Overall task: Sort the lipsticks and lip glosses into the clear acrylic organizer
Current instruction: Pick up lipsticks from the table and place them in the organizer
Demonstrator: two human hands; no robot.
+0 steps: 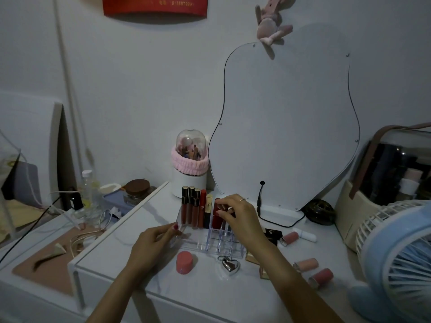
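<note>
The clear acrylic organizer stands on the white dresser top. Its back row holds three dark lip glosses, a red tube and a black-and-gold lipstick, all upright. My right hand pinches a dark red lipstick standing in a back slot. My left hand holds the organizer's front left corner. Loose pink lipsticks, a black one and a white tube lie to the right.
A round pink pot and a silver heart case lie in front of the organizer. A wavy mirror stands behind, a blue fan at the right, and a domed brush holder at the back.
</note>
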